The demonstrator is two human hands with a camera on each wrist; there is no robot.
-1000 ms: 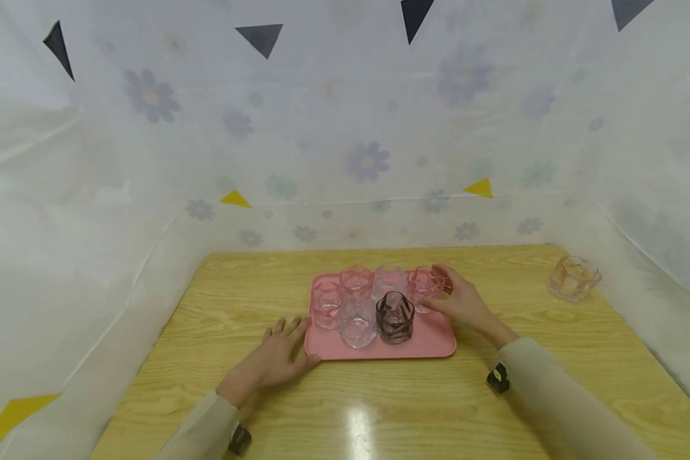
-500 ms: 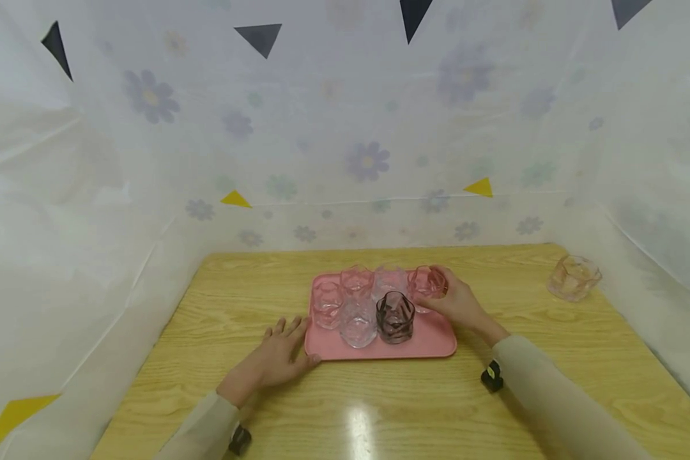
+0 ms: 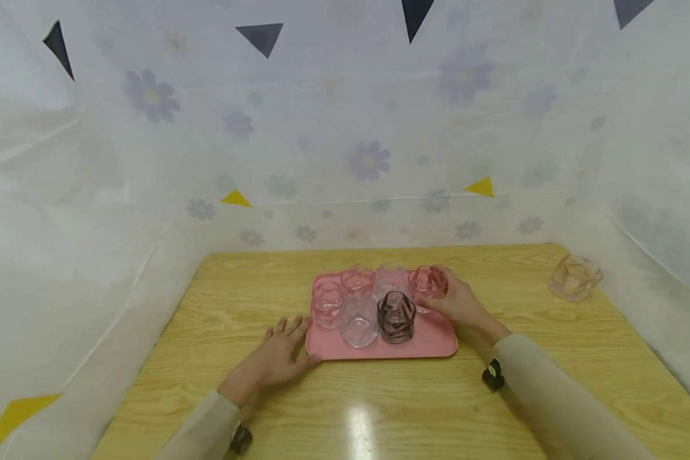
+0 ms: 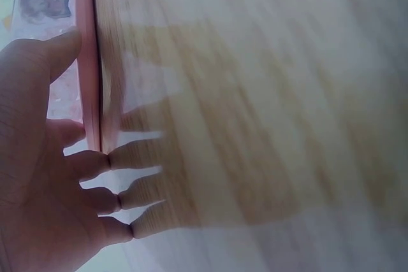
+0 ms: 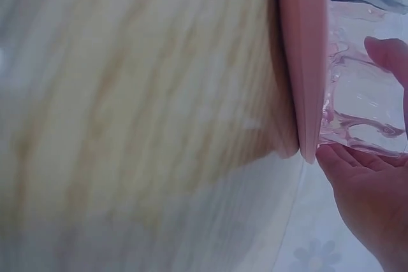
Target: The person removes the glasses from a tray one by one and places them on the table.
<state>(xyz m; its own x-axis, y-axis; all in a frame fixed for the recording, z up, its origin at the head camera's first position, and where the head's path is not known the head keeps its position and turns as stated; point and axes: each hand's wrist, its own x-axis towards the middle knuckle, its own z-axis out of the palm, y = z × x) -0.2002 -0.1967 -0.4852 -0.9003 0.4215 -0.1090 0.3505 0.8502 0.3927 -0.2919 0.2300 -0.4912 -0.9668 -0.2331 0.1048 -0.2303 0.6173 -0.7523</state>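
Note:
A pink rectangular tray on the table carries several faceted drinking glasses. At its back right corner my right hand grips a pink-tinted glass, the thumb on the near side and the fingers behind. That glass stands upright on the tray in the right wrist view. My left hand lies at the tray's left edge with fingers spread, thumb at the near corner. A smoky grey glass and a clear glass form the front row. Behind them are another clear glass and a pink one.
One more pinkish glass stands on the tray's left side. Apart from the tray, a pale amber glass stands at the far right of the wooden table. White flowered sheeting encloses the back and both sides.
My right hand has shifted slightly left and settled closer around the pink glass at the back right. The left hand and the tray have stayed in place.

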